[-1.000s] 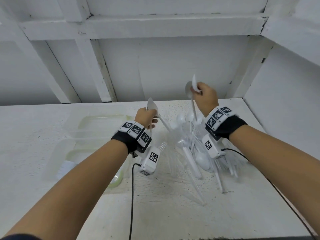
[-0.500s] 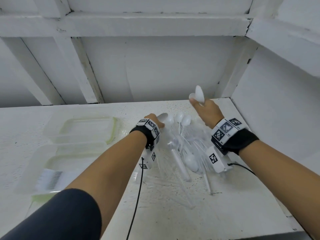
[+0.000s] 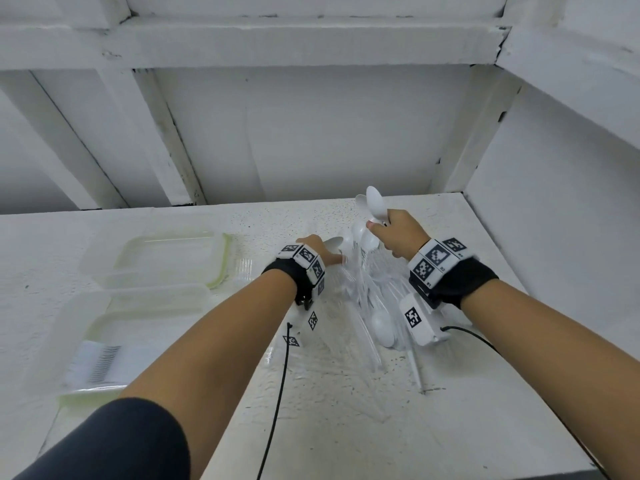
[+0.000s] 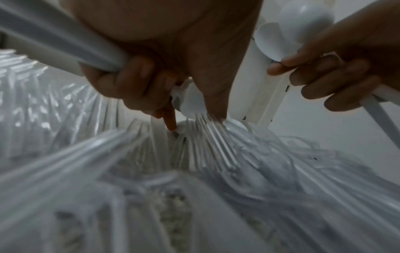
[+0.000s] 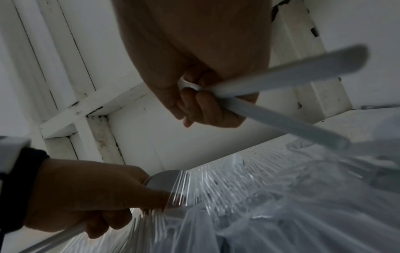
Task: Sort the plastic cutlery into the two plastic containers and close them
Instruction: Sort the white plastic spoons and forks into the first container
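A heap of clear forks and white spoons (image 3: 375, 289) lies on the white shelf. My left hand (image 3: 330, 258) grips a white spoon (image 3: 334, 242) by its handle (image 4: 65, 42) and is down at the heap's left edge. Its forefinger (image 4: 169, 119) pokes into the cutlery beside another spoon bowl (image 4: 190, 101). My right hand (image 3: 377, 225) is raised over the heap's far end and holds two white spoons (image 3: 375, 202), bowls up, with their handles (image 5: 281, 73) sticking out of the fist. Two clear containers stand at left. The near one (image 3: 52, 341) holds forks (image 3: 93, 365); the far one (image 3: 104, 271) appears empty.
A green-rimmed lid (image 3: 221, 265) sits with the far container, another under the near one (image 3: 79, 396). A wall (image 3: 554, 202) closes the shelf on the right and white beams run behind. Wrist camera cables (image 3: 277, 410) trail over the bare front of the shelf.
My left hand has come down from a raised position to the heap, still holding its spoon. My right hand has kept its spoons and stayed over the heap's far end.
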Motion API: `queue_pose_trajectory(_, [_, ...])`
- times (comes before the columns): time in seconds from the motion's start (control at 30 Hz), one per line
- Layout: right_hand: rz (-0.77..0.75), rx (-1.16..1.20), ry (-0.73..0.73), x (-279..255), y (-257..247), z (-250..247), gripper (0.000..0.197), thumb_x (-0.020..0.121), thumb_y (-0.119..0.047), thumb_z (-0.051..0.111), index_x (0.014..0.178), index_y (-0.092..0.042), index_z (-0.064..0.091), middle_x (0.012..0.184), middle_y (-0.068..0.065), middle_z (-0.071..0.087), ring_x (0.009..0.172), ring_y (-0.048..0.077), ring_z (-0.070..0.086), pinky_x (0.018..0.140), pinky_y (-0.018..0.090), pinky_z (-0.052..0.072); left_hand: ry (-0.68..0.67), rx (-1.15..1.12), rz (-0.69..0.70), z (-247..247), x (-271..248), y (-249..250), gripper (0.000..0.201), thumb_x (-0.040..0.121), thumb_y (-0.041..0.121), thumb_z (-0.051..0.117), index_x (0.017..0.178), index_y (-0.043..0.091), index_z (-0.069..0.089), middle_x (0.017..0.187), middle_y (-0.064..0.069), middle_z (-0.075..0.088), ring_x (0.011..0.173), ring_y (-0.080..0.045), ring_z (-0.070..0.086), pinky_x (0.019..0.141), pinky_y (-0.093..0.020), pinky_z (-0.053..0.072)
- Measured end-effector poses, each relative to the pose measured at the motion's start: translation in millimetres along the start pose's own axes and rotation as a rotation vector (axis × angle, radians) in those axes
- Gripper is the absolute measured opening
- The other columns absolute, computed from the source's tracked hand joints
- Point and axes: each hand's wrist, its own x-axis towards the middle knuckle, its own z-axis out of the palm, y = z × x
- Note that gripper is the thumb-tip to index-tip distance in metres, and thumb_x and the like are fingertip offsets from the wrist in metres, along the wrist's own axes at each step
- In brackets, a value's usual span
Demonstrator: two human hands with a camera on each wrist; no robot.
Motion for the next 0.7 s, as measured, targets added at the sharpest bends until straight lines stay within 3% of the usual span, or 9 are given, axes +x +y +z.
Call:
queue_pose_trajectory(0.1, [0.030, 0.013, 0.006, 2, 2, 5, 0.017, 0.093, -0.021, 0.049, 0.098, -0.005, 0.054, 0.064, -0.001, 0.039, 0.055, 0.012, 0.038, 0.050, 0.024, 0.030, 0.004, 0.019, 0.004, 2, -1, 5, 0.062, 0.077, 0.054, 0.066, 0.112, 0.003, 0.056, 0.091, -0.008, 0.056, 0.082, -0.025, 0.053, 0.074, -0.030, 0.045])
queue_pose_trajectory(0.23, [0.095, 0.049, 0.012, 1, 11, 8, 0.024, 0.093, -0.020, 0.049, 0.113, -0.006, 0.053, 0.065, 0.000, 0.040, 0.054, 0.013, 0.039, 0.047, 0.024, 0.031, 0.022, -0.053, -0.042, 2, -4, 7, 0.042, 0.082, 0.040, 0.063, 0.104, 0.006, 0.057, 0.089, -0.007, 0.056, 0.080, -0.024, 0.054, 0.070, -0.028, 0.043])
queue_pose_trajectory(0.3, [0.114, 0.054, 0.011, 1, 14, 8, 0.030, 0.093, -0.020, 0.049, 0.119, -0.004, 0.051, 0.066, -0.001, 0.040, 0.054, 0.013, 0.039, 0.047, 0.024, 0.031, 0.032, -0.072, -0.052, 2, -5, 7, 0.031, 0.084, 0.036, 0.061, 0.089, 0.007, 0.053, 0.078, -0.005, 0.054, 0.075, -0.022, 0.053, 0.065, -0.026, 0.042])
queue_pose_trajectory(0.4, [0.126, 0.026, 0.028, 5, 16, 5, 0.034, 0.093, -0.019, 0.049, 0.122, -0.001, 0.050, 0.066, -0.002, 0.040, 0.055, 0.011, 0.040, 0.048, 0.023, 0.031, 0.066, -0.066, -0.066, 2, -9, 7, 0.033, 0.086, 0.036, 0.058, 0.070, 0.010, 0.045, 0.065, -0.001, 0.046, 0.057, -0.014, 0.045, 0.049, -0.022, 0.034])
queue_pose_trajectory(0.47, [0.134, 0.012, 0.037, 9, 15, 3, 0.028, 0.093, -0.017, 0.048, 0.115, 0.000, 0.053, 0.066, 0.000, 0.039, 0.054, 0.012, 0.039, 0.047, 0.022, 0.029, 0.091, -0.046, -0.061, 2, -11, 5, 0.028, 0.087, 0.035, 0.055, 0.085, 0.007, 0.053, 0.069, -0.002, 0.049, 0.058, -0.014, 0.046, 0.048, -0.023, 0.033])
queue_pose_trajectory(0.53, [0.142, -0.004, 0.033, 13, 14, 1, 0.020, 0.093, -0.016, 0.048, 0.106, -0.003, 0.054, 0.067, 0.003, 0.041, 0.053, 0.012, 0.038, 0.046, 0.023, 0.028, 0.121, -0.019, -0.041, 3, -12, 2, 0.039, 0.087, 0.034, 0.055, 0.112, 0.005, 0.052, 0.091, -0.008, 0.059, 0.075, -0.020, 0.055, 0.059, -0.024, 0.039])
queue_pose_trajectory(0.57, [0.145, -0.009, 0.032, 15, 13, 1, 0.018, 0.093, -0.016, 0.048, 0.105, -0.004, 0.053, 0.068, 0.004, 0.042, 0.053, 0.012, 0.037, 0.046, 0.023, 0.028, 0.122, -0.002, -0.031, 3, -12, 1, 0.044, 0.087, 0.035, 0.055, 0.118, 0.004, 0.051, 0.100, -0.011, 0.060, 0.082, -0.024, 0.056, 0.063, -0.026, 0.040])
queue_pose_trajectory(0.7, [0.167, 0.004, 0.026, 17, 16, 4, 0.031, 0.093, -0.016, 0.048, 0.120, 0.000, 0.050, 0.066, 0.000, 0.039, 0.053, 0.011, 0.038, 0.046, 0.022, 0.028, 0.091, -0.007, -0.021, 1, -9, -2, 0.049, 0.083, 0.046, 0.062, 0.110, 0.005, 0.056, 0.097, -0.010, 0.061, 0.079, -0.022, 0.052, 0.065, -0.027, 0.039])
